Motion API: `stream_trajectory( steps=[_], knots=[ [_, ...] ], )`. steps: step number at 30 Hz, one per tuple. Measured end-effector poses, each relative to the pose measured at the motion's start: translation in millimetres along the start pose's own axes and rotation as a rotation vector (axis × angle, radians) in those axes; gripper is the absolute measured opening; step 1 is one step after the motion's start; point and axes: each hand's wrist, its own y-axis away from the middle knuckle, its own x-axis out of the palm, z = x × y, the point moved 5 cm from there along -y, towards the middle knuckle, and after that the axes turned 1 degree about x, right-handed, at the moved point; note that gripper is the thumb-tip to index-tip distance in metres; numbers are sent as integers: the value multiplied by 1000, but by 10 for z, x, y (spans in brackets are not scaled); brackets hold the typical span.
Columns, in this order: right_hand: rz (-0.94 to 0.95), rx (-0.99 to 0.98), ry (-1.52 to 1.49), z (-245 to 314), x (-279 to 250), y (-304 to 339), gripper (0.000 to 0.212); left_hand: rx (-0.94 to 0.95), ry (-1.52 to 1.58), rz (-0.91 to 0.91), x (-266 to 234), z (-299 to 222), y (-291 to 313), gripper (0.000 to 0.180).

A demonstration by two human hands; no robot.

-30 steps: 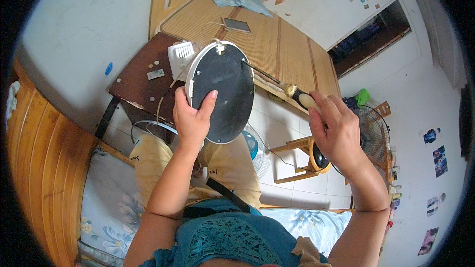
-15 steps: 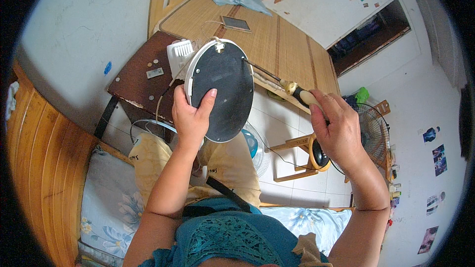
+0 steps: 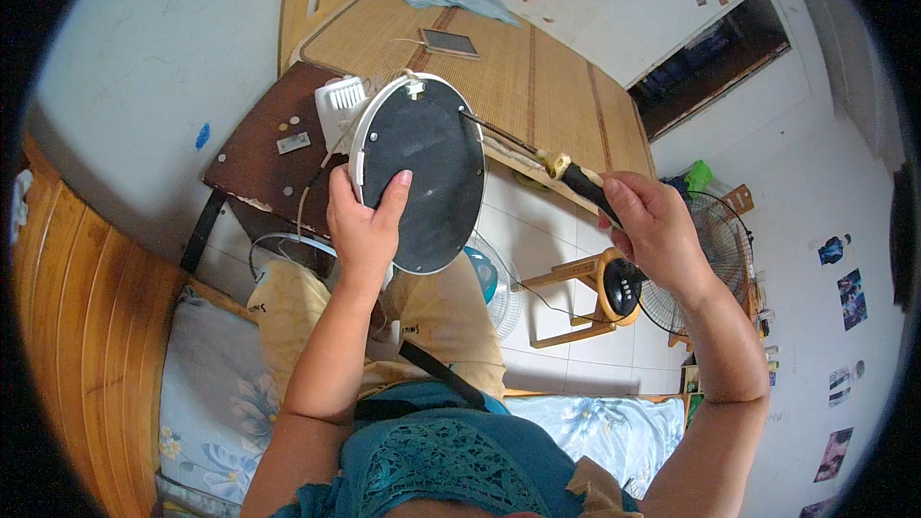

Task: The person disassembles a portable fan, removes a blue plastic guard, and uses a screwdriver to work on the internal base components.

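Note:
My left hand (image 3: 369, 221) grips the left edge of a round white appliance base (image 3: 422, 173), thumb pressed on its black bottom plate. Small screws sit around the plate's edge, and a cord comes out near a notch at its top. A screwdriver (image 3: 576, 182) is in my closed right hand (image 3: 662, 230), its handle black and cream. Its long shaft slants to the upper left, with the tip at a screw on the plate's upper right. A fan grille with a blue hub (image 3: 484, 278) shows below the base; whether they are joined is hidden.
A brown table (image 3: 254, 153) at the left holds a white ribbed plastic part (image 3: 338, 105), a small flat piece (image 3: 294, 142) and several small round bits. Beyond is a bed with a woven mat (image 3: 518, 67) and a tablet (image 3: 449, 43). A wooden stool (image 3: 576, 336) and standing fan (image 3: 710, 259) are right.
My right hand has turned on the screwdriver's handle, its knuckles and fingers now placed differently. The tip stays at the same spot on the plate. The whole view has shifted slightly.

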Motion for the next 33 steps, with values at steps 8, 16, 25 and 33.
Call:
stream_trajectory(
  steps=[8,16,25,33],
  knots=[
    [9,76,-185,-46,-8,12,31,-2,26,8,-2,32,7,42],
    [-54,-127,81,-60,1,23,28,6,-9,-6,-1,14,9,44],
    [-156,-286,279,71,66,145,27,-8,-5,-7,-22,21,12,44],
    [-177,-437,374,23,57,106,29,34,3,-11,-14,18,6,43]
  ],
)
